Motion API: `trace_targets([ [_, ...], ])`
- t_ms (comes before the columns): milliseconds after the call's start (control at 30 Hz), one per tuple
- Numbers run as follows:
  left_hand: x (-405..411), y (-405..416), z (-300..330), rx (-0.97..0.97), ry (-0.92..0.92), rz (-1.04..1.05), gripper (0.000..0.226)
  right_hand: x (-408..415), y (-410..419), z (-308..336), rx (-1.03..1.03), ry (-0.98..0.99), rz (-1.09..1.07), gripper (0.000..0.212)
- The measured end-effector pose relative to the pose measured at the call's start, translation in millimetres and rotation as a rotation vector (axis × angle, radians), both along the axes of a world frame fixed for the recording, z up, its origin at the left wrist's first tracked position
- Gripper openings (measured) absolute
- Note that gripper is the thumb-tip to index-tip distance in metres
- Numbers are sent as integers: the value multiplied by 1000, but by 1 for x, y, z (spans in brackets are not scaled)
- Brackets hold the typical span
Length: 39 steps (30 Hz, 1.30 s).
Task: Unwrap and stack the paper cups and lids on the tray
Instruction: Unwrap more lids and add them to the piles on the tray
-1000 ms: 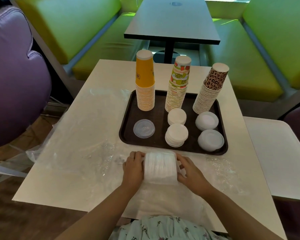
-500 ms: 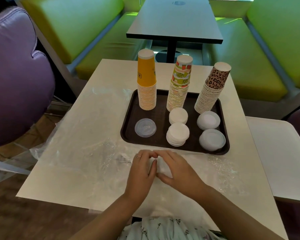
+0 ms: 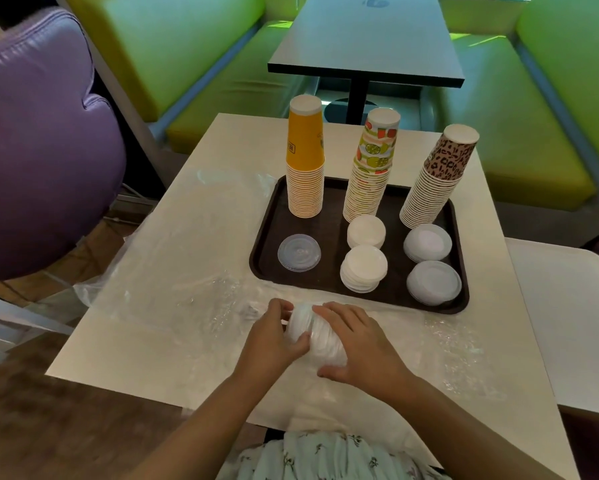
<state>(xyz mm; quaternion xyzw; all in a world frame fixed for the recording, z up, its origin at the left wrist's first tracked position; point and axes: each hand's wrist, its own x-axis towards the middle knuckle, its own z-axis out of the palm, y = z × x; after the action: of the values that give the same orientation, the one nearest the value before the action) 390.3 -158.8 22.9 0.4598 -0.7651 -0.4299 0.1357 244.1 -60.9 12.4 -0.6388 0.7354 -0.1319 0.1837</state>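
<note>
Both our hands, left hand (image 3: 273, 341) and right hand (image 3: 358, 344), curl around the sideways roll of lids (image 3: 313, 332) on the plastic wrap (image 3: 187, 289) just before the tray (image 3: 266, 237), likely squaring it for stacking.

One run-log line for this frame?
phase: unwrapping | left hand + right hand: grip lid roll | place: table, before tray | stacked: no

We find only one marking: small dark print running sideways on the yellow cup (image 3: 305, 140) topping the far-left stack on the tray (image 3: 266, 251). Its letters are too small for us to read.
</note>
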Motion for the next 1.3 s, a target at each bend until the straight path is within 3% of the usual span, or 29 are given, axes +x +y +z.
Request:
trace_targets([
  [167,-8,4,6,-270,-128,-39,45,4,-2,6,20,42,-2,96],
  [500,-29,-6,22,-203,-372,-103,49,5,-8,9,71,117,0,103],
  [700,-35,-17,25,-180,-588,-211,69,6,-10,14,154,195,26,103],
  [867,-23,-16,25,-216,-397,-147,26,2,-14,15,183,173,-40,104],
  [1000,-13,-8,13,-246,-241,-63,21,4,-14,14,211,165,-44,105],
  [1167,-19,-11,9,-351,-357,-167,36,-1,-18,19,251,129,-19,107],
  [1300,-31,-21,14,-190,-490,-222,34,0,-20,18,288,118,-18,111],
])
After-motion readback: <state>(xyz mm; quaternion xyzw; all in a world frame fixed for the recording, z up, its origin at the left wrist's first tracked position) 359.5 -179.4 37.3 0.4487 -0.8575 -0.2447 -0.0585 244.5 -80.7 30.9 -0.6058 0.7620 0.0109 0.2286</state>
